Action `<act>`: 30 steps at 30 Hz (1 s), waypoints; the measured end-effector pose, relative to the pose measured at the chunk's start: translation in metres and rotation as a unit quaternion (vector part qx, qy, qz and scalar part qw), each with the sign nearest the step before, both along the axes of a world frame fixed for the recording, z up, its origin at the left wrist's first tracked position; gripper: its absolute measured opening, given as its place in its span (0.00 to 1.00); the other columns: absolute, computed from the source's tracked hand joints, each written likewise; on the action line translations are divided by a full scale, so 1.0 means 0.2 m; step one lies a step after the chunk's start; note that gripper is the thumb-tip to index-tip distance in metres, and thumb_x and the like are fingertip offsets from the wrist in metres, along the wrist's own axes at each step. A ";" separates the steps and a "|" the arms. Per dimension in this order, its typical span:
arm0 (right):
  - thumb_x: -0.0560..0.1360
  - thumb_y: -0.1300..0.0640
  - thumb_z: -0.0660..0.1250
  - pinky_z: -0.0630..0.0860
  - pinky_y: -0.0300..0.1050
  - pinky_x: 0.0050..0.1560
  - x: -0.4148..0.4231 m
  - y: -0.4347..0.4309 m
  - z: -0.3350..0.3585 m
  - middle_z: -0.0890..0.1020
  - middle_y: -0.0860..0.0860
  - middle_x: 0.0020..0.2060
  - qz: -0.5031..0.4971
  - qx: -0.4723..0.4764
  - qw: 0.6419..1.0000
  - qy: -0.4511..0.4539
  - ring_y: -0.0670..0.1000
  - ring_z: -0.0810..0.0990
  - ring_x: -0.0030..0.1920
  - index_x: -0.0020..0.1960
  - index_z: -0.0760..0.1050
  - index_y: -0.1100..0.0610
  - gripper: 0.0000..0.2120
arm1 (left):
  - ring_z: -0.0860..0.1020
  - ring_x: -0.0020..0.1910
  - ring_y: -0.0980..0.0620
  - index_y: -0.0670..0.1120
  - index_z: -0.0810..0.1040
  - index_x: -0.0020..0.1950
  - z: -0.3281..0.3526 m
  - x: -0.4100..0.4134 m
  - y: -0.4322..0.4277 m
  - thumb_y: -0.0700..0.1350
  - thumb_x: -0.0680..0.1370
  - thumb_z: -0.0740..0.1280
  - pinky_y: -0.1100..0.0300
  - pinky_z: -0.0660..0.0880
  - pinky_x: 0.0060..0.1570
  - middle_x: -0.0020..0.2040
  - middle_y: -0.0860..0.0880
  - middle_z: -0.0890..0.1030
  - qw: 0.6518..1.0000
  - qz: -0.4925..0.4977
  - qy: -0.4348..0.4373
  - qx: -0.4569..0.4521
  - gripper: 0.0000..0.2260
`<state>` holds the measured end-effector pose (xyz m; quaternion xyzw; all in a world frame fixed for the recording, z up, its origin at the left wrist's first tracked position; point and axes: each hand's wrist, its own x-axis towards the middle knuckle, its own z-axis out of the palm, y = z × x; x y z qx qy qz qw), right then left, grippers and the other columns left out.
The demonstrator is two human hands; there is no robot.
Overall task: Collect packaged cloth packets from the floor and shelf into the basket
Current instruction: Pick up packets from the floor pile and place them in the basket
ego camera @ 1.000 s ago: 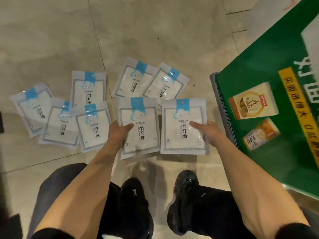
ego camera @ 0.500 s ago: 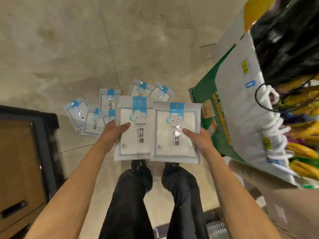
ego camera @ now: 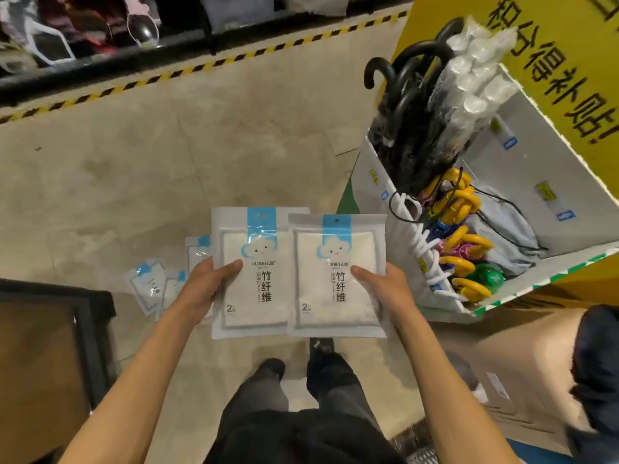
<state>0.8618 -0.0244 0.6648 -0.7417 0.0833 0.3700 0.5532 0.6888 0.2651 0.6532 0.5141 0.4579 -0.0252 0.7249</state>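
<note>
Dark-rimmed container (ego camera: 97, 329), lower left of frame, probably the basket: it sits left of both hands, left hand (ego camera: 204, 289) nearer. Mid-frame, left hand grips the left packet (ego camera: 258, 296) and right hand (ego camera: 385, 289) grips the right packet (ego camera: 321, 316), long axes up-frame, edges overlapping. Floor packets (ego camera: 147, 286) lie left-centre.

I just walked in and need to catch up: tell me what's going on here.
A person stands holding two cloth packets: the left hand grips the left packet by its left edge, and the right hand grips the right packet by its right edge, which slightly overlaps the other. On the floor beyond the left hand lie more packets. A white bin of umbrellas stands to the right.
</note>
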 end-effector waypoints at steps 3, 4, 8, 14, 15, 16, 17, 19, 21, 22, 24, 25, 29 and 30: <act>0.72 0.57 0.76 0.83 0.51 0.50 -0.08 -0.07 0.11 0.87 0.50 0.47 -0.036 0.002 0.999 -0.022 0.51 0.87 0.47 0.54 0.82 0.54 0.12 | 0.85 0.52 0.47 0.44 0.80 0.59 0.09 0.02 0.00 0.39 0.79 0.69 0.54 0.80 0.50 0.52 0.46 0.86 0.999 -0.044 -0.014 0.014 0.09; 0.72 0.57 0.77 0.83 0.52 0.50 -0.12 -0.09 0.15 0.87 0.50 0.47 -0.054 0.004 0.998 -0.031 0.52 0.87 0.47 0.54 0.82 0.53 0.11 | 0.85 0.51 0.48 0.44 0.81 0.58 0.11 0.02 0.00 0.39 0.79 0.69 0.54 0.80 0.50 0.52 0.46 0.86 0.998 -0.059 -0.022 0.017 0.09; 0.74 0.59 0.74 0.83 0.54 0.49 -0.38 -0.19 0.25 0.87 0.53 0.47 -0.141 0.031 0.989 -0.034 0.55 0.87 0.48 0.56 0.82 0.56 0.11 | 0.86 0.49 0.50 0.44 0.81 0.57 0.21 0.01 -0.04 0.39 0.79 0.69 0.59 0.82 0.44 0.51 0.47 0.87 0.991 -0.127 -0.038 0.010 0.08; 0.74 0.59 0.74 0.83 0.57 0.50 -0.84 -0.44 0.30 0.87 0.54 0.47 -0.284 0.030 0.957 -0.057 0.57 0.86 0.48 0.55 0.82 0.56 0.10 | 0.85 0.50 0.49 0.40 0.79 0.62 0.29 -0.05 -0.19 0.40 0.81 0.67 0.57 0.82 0.47 0.54 0.44 0.86 0.966 -0.253 -0.040 -0.017 0.11; 0.74 0.59 0.74 0.83 0.54 0.47 -0.93 -0.49 0.32 0.87 0.54 0.47 -0.305 0.025 0.950 -0.064 0.56 0.87 0.47 0.54 0.82 0.56 0.09 | 0.86 0.47 0.51 0.40 0.80 0.60 0.30 -0.06 -0.24 0.39 0.81 0.66 0.61 0.81 0.42 0.52 0.44 0.86 0.960 -0.276 -0.038 -0.018 0.09; 0.74 0.59 0.74 0.83 0.53 0.46 -1.01 -0.54 0.33 0.87 0.54 0.47 -0.320 0.022 0.945 -0.070 0.55 0.87 0.47 0.55 0.81 0.56 0.10 | 0.86 0.42 0.54 0.41 0.80 0.56 0.32 -0.08 -0.29 0.39 0.81 0.66 0.64 0.80 0.37 0.49 0.46 0.87 0.954 -0.296 -0.036 -0.020 0.06; 0.74 0.58 0.75 0.83 0.54 0.47 -1.09 -0.60 0.34 0.87 0.54 0.48 -0.332 0.020 0.940 -0.075 0.55 0.87 0.47 0.57 0.81 0.56 0.12 | 0.85 0.39 0.55 0.42 0.80 0.54 0.33 -0.09 -0.34 0.39 0.81 0.66 0.66 0.78 0.34 0.45 0.48 0.87 0.949 -0.314 -0.034 -0.019 0.04; 0.74 0.57 0.75 0.83 0.57 0.50 -1.25 -0.70 0.35 0.87 0.53 0.49 -0.360 0.017 0.929 -0.083 0.55 0.86 0.49 0.60 0.80 0.56 0.15 | 0.86 0.41 0.54 0.42 0.80 0.57 0.35 -0.10 -0.43 0.39 0.80 0.67 0.65 0.79 0.36 0.46 0.48 0.87 0.930 -0.364 -0.039 -0.018 0.06; 0.74 0.58 0.75 0.83 0.54 0.49 -1.40 -0.78 0.37 0.87 0.52 0.49 -0.397 0.008 0.913 -0.096 0.54 0.86 0.48 0.61 0.80 0.56 0.16 | 0.86 0.49 0.48 0.41 0.80 0.61 0.37 -0.10 -0.52 0.40 0.80 0.68 0.62 0.81 0.40 0.53 0.43 0.86 0.910 -0.411 -0.046 -0.021 0.10; 0.74 0.57 0.75 0.83 0.53 0.49 -1.48 -0.81 0.38 0.87 0.51 0.49 -0.415 0.003 0.904 -0.101 0.54 0.86 0.49 0.61 0.80 0.56 0.16 | 0.86 0.50 0.47 0.42 0.80 0.61 0.37 -0.10 -0.57 0.40 0.80 0.68 0.61 0.81 0.40 0.54 0.43 0.86 0.900 -0.432 -0.051 -0.023 0.10; 0.74 0.56 0.75 0.83 0.53 0.50 -1.64 -0.86 0.39 0.87 0.52 0.50 -0.443 -0.010 0.890 -0.103 0.54 0.86 0.49 0.61 0.80 0.55 0.16 | 0.86 0.49 0.48 0.44 0.80 0.58 0.40 -0.12 -0.67 0.41 0.81 0.67 0.58 0.82 0.42 0.52 0.45 0.86 0.876 -0.478 -0.057 -0.028 0.07; 0.74 0.55 0.75 0.83 0.53 0.51 -1.72 -0.89 0.39 0.87 0.52 0.50 -0.460 -0.011 0.882 -0.101 0.53 0.86 0.49 0.60 0.81 0.55 0.15 | 0.86 0.50 0.47 0.45 0.79 0.59 0.41 -0.14 -0.73 0.41 0.81 0.67 0.54 0.82 0.46 0.53 0.45 0.86 0.863 -0.501 -0.055 -0.030 0.08; 0.73 0.55 0.75 0.82 0.47 0.50 -2.06 -0.99 0.42 0.87 0.49 0.47 -0.529 -0.026 0.843 -0.095 0.49 0.86 0.47 0.56 0.82 0.54 0.12 | 0.83 0.59 0.40 0.41 0.77 0.64 0.42 -0.23 -0.95 0.41 0.82 0.65 0.41 0.77 0.60 0.58 0.41 0.84 0.816 -0.574 -0.060 -0.040 0.12; 0.73 0.54 0.75 0.82 0.45 0.48 -2.14 -1.02 0.42 0.87 0.50 0.47 -0.545 -0.031 0.833 -0.092 0.49 0.86 0.47 0.57 0.82 0.55 0.13 | 0.82 0.59 0.40 0.41 0.77 0.65 0.42 -0.26 -1.00 0.40 0.82 0.64 0.41 0.77 0.60 0.59 0.41 0.84 0.809 -0.583 -0.060 -0.046 0.12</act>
